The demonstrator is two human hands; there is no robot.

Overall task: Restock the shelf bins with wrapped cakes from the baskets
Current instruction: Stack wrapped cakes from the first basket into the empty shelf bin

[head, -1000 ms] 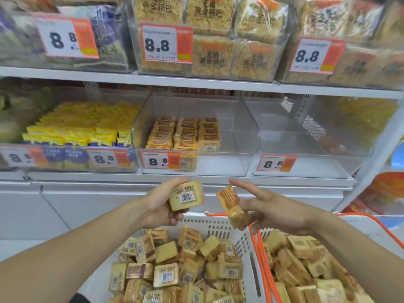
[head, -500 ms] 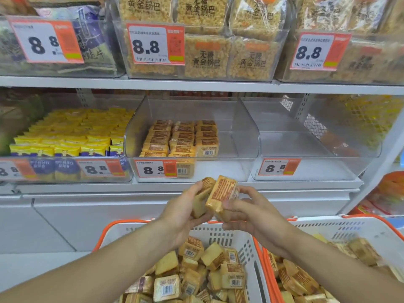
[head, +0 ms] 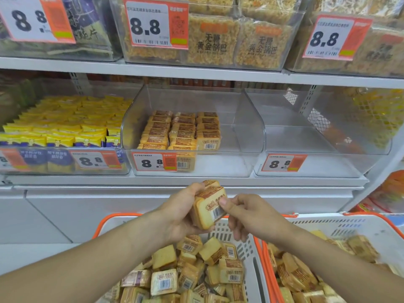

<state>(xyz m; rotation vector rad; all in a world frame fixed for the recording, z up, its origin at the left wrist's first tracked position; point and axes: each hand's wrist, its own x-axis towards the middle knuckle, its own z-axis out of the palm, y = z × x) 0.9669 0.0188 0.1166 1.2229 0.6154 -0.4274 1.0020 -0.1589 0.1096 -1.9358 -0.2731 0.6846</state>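
clear plastic bin (head: 247, 127) | left hand (head: 177, 217), right hand (head: 251, 217) gripping square wrapped cakes (head: 207, 212)

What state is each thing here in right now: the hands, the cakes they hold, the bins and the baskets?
Left hand: grips the stacked cakes.
Right hand: pinches the front cake's edge.
Middle bin: partly filled, cakes in rows on its left side.
Right bin: no cakes visible.
Left bin: full of yellow packets.
Left basket: heaped with loose cakes.
Right basket: holds loose cakes.
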